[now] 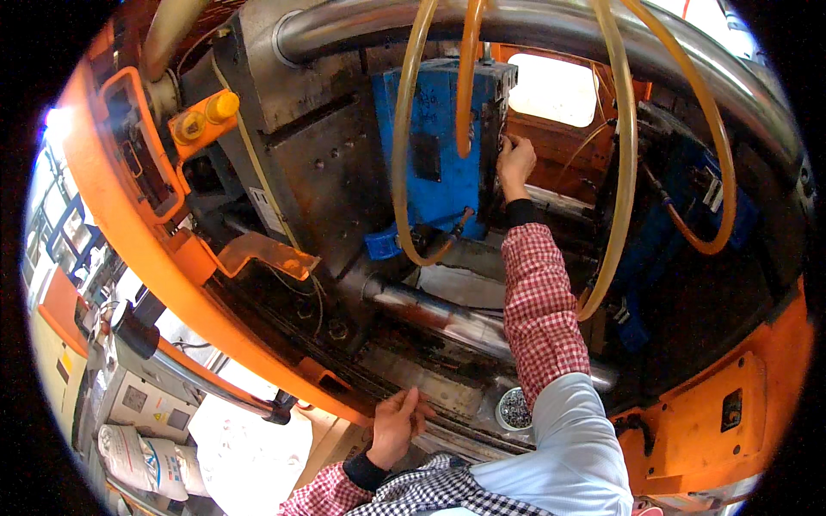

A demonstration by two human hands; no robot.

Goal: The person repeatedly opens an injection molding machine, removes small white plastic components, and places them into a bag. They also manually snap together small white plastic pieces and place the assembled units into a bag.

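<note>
My right hand [516, 162] reaches far forward to the right-hand face of a blue steel mould block [443, 193] inside a large machine. Its fingers are curled together at that face, and what they pinch, if anything, is hidden. Lower down, my left hand [396, 430] hovers by the orange machine edge, loosely bent with fingers apart and nothing visible in it. Just left of my right upper arm stands a small round container [514, 408] filled with speckled black-and-white bits. Red checked sleeves with dark cuffs cover both forearms.
Amber hoses [621, 172] loop down in front of the mould. Thick steel bars [439, 318] cross above and below it. A second blue block [718, 202] sits in shadow at right. An orange frame [163, 292] curves along the left, with white sacks [142, 460] beyond it.
</note>
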